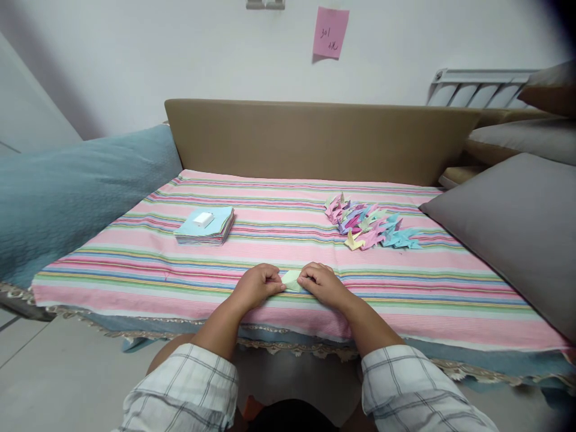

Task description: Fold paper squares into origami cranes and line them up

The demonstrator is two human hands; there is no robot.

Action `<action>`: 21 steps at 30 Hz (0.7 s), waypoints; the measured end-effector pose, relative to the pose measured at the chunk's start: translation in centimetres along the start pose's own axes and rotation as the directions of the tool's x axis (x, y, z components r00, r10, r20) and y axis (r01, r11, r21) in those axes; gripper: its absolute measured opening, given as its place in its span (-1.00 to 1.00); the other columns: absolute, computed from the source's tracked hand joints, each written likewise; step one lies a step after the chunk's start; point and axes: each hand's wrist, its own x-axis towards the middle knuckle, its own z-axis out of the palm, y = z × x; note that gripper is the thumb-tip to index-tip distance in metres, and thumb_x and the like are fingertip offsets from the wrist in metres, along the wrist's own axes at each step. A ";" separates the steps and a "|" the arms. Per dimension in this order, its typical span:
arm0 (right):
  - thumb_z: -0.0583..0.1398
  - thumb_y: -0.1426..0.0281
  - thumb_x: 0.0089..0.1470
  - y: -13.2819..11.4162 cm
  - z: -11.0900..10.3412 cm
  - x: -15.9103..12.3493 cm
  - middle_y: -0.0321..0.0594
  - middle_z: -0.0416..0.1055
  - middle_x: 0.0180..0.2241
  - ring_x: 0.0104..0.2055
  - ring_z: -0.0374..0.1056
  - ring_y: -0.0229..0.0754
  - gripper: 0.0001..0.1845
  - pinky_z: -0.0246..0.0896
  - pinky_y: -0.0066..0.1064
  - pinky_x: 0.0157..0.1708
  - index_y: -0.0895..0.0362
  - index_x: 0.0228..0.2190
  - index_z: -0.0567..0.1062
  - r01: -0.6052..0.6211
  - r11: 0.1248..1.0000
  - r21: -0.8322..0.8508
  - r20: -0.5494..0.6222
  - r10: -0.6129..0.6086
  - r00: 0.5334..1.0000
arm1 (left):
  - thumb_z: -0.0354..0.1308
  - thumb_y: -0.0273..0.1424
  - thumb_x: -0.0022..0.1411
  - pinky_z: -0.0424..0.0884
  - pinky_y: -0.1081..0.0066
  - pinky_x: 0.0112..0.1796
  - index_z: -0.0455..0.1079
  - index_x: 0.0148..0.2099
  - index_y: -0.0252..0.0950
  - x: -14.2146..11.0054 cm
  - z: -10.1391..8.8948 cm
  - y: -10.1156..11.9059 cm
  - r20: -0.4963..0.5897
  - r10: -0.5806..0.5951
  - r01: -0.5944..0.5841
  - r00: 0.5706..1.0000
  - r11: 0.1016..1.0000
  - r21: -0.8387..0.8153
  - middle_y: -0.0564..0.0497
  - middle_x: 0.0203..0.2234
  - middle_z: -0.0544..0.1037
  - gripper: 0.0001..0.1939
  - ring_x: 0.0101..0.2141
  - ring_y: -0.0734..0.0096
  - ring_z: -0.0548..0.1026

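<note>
A small pale green folded paper (292, 280) is held between my two hands, low over the striped cloth near the front edge of the seat. My left hand (260, 284) pinches its left corner between thumb and fingers. On the opposite side, my right hand (324, 283) grips the right part, and the fingers cover some of the folds. Farther back to the right lies a cluster of folded paper cranes (371, 225) in pink, purple, blue, green and yellow. To the left rests a thick stack of coloured paper squares (204, 228) with a small white block (203, 219) on top.
The pink striped cloth (270, 210) covers the seat, with a brown backrest (315, 141) behind. A blue-covered armrest (90, 186) bounds the left; a large grey cushion (508, 222) leans at the right. A pink note (330, 33) is stuck on the wall.
</note>
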 end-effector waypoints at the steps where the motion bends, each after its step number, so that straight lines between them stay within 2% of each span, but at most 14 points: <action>1: 0.12 0.26 0.11 0.1 0.0 0.0 -0.25 0.43 -0.27 -0.17 0.29 -0.18 -0.80 0.08 -0.28 -0.09 0.06 -0.37 0.51 0.007 1.000 0.018 0.007 -0.007 1.000 | 0.28 -0.33 -0.04 0.35 0.37 -0.14 0.51 -0.44 -0.22 0.0 0.0 -0.1 -0.005 0.000 0.000 1.000 1.000 -0.005 0.00 -0.26 0.54 -0.92 -0.15 0.30 0.48; 7: 0.26 0.30 -0.05 0.5 -0.2 -0.3 -0.22 0.39 -0.14 -0.07 0.28 -0.13 -0.79 0.08 -0.26 -0.03 0.03 -0.29 0.54 0.022 0.996 0.081 0.050 -0.026 0.998 | 0.26 -0.48 -0.08 0.34 0.36 -0.11 0.50 -0.44 -0.22 0.0 -0.3 0.0 0.025 0.002 -0.005 1.000 0.996 0.089 -0.01 -0.21 0.53 -0.92 -0.15 0.31 0.47; 10: 0.21 0.29 0.01 0.2 -0.2 -0.2 -0.23 0.40 -0.16 -0.07 0.28 -0.14 -0.85 0.06 -0.24 -0.01 0.04 -0.34 0.54 0.001 0.998 0.059 0.052 -0.004 0.999 | 0.28 -0.37 -0.06 0.34 0.37 -0.13 0.50 -0.45 -0.23 0.0 -0.3 0.3 0.030 0.025 -0.028 0.999 0.994 0.109 -0.02 -0.23 0.54 -0.94 -0.14 0.28 0.47; 13: 0.12 0.26 0.10 -0.1 -0.2 0.2 -0.24 0.42 -0.20 -0.10 0.29 -0.17 -0.80 0.06 -0.26 -0.04 0.05 -0.39 0.52 -0.021 0.999 0.041 0.052 0.019 0.998 | 0.17 -0.22 0.08 0.34 0.39 -0.18 0.45 -0.52 -0.25 0.0 -0.2 0.6 0.018 0.051 -0.052 0.999 0.994 0.097 -0.01 -0.31 0.55 -0.75 -0.17 0.29 0.47; 15: 0.10 0.25 0.11 -0.3 -0.1 0.4 -0.24 0.43 -0.23 -0.14 0.29 -0.18 -0.78 0.08 -0.27 -0.07 0.05 -0.39 0.51 -0.049 0.998 0.029 0.041 0.048 0.998 | 0.09 -0.22 0.15 0.33 0.40 -0.20 0.39 -0.57 -0.27 0.1 0.0 0.7 0.002 0.050 -0.050 0.999 0.994 0.096 0.00 -0.38 0.54 -0.68 -0.21 0.31 0.47; 21: 0.12 0.25 0.08 -0.7 0.3 0.6 -0.26 0.44 -0.28 -0.19 0.29 -0.18 -0.80 0.07 -0.27 -0.12 0.06 -0.43 0.49 -0.110 0.994 -0.002 -0.003 0.110 0.994 | 0.10 -0.27 0.13 0.32 0.42 -0.25 0.33 -0.59 -0.27 0.1 0.2 0.7 -0.017 0.017 -0.016 1.000 0.996 0.092 0.02 -0.45 0.51 -0.71 -0.24 0.32 0.47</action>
